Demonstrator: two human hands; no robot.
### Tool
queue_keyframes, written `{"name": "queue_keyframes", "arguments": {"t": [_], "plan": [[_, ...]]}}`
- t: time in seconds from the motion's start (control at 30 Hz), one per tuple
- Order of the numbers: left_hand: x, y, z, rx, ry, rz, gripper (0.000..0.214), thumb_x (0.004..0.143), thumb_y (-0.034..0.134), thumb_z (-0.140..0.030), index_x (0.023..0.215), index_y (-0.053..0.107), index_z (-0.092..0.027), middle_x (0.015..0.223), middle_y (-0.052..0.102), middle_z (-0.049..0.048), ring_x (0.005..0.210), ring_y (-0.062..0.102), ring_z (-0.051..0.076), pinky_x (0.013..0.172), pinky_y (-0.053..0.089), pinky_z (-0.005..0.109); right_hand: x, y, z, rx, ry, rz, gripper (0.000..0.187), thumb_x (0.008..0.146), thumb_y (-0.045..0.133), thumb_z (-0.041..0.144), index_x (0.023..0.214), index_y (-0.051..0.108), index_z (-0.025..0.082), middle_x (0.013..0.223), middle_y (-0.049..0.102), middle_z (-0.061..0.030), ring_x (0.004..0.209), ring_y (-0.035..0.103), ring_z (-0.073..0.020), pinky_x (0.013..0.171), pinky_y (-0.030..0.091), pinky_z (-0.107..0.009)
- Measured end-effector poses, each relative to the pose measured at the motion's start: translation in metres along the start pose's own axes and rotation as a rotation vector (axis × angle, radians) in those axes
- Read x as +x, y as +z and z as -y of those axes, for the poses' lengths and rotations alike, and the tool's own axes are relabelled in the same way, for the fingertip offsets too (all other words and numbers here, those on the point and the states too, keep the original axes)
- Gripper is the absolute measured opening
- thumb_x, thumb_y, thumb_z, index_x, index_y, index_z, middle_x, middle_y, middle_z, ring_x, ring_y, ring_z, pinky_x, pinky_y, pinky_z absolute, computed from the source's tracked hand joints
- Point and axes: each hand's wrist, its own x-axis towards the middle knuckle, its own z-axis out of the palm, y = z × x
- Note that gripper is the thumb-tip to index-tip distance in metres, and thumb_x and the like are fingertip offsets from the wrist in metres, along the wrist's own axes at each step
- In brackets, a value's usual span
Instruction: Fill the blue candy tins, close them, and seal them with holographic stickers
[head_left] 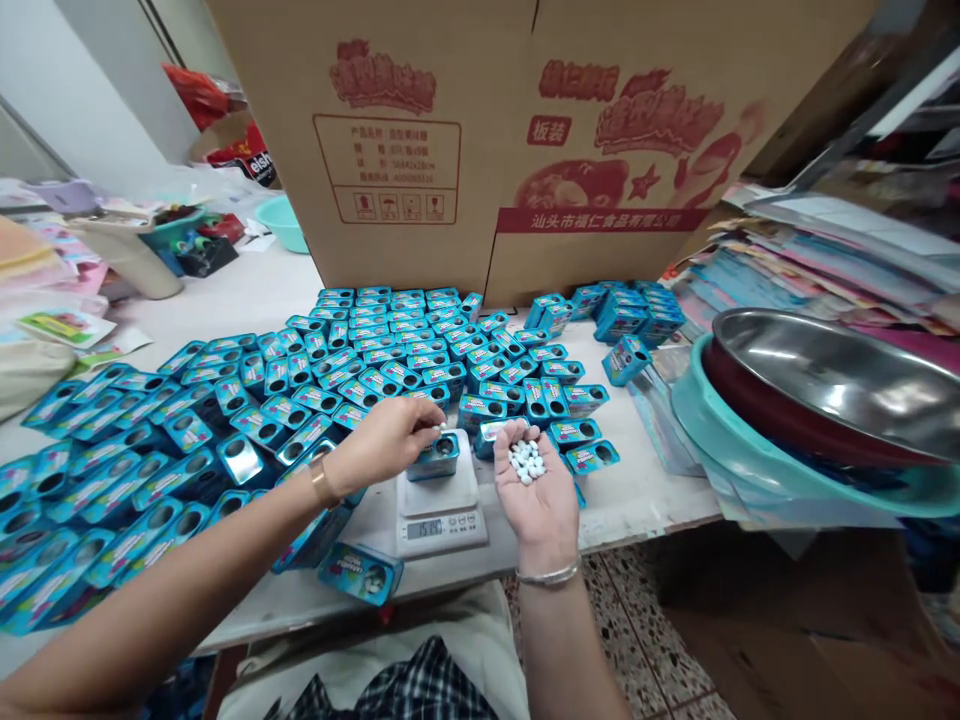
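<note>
A small blue candy tin (433, 466) with a round hole in its top stands on a white digital scale (441, 527), whose display seems to read about 151. My left hand (397, 440) is over the tin, with fingers pinched around a small white candy at the edge of the hole. Palm up to the right of the scale, my right hand (536, 490) is cupped and holds a small heap of white candies (527, 462). Another blue tin (361, 574) lies at the table's front edge, left of the scale.
Many more blue tins (382, 355) crowd the table around and behind the scale. A large printed carton (472, 250) rises at the back. Steel bowl (832, 370) and turquoise basin (697, 420) are stacked at right. Cluttered containers stand at far left.
</note>
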Motion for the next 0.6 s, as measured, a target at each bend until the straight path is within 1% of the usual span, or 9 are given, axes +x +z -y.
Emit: {"name": "queue_keyframes", "arguments": {"t": [0.1, 0.23, 0.4, 0.6], "plan": [[0.000, 0.009, -0.005, 0.265, 0.039, 0.017, 0.026, 0.089, 0.045, -0.016, 0.096, 0.070, -0.020, 0.094, 0.072, 0.0058, 0.084, 0.066, 0.020, 0.072, 0.046, 0.028, 0.000, -0.001, 0.000, -0.010, 0.000, -0.011, 0.039, 0.100, 0.033, 0.022, 0.072, 0.059, 0.016, 0.073, 0.068, -0.0023, 0.074, 0.068, -0.0105, 0.075, 0.061, -0.030], [-0.002, 0.017, -0.010, 0.448, 0.048, 0.052, 0.030, 0.085, 0.044, -0.009, 0.101, 0.068, -0.020, 0.097, 0.070, 0.0072, 0.084, 0.066, 0.020, 0.069, 0.047, 0.027, 0.000, -0.003, 0.002, -0.015, -0.003, -0.018, 0.038, 0.100, 0.034, 0.023, 0.073, 0.059, 0.016, 0.075, 0.068, -0.0022, 0.076, 0.068, -0.0106, 0.074, 0.061, -0.029], [-0.007, 0.017, -0.012, 0.528, 0.083, 0.066, 0.037, 0.081, 0.043, -0.003, 0.105, 0.065, -0.019, 0.095, 0.067, 0.0070, 0.079, 0.065, 0.020, 0.063, 0.045, 0.026, 0.002, -0.005, 0.003, -0.016, -0.019, -0.012, 0.037, 0.099, 0.034, 0.022, 0.073, 0.059, 0.015, 0.076, 0.068, -0.0028, 0.075, 0.068, -0.0108, 0.073, 0.061, -0.029], [-0.007, 0.016, -0.012, 0.524, 0.127, 0.044, 0.036, 0.076, 0.044, -0.001, 0.101, 0.063, -0.019, 0.093, 0.065, 0.0062, 0.077, 0.064, 0.019, 0.060, 0.043, 0.026, 0.003, -0.004, -0.002, -0.039, -0.019, -0.002, 0.036, 0.099, 0.034, 0.021, 0.073, 0.058, 0.016, 0.073, 0.068, -0.0027, 0.074, 0.068, -0.0105, 0.074, 0.061, -0.029]]}}
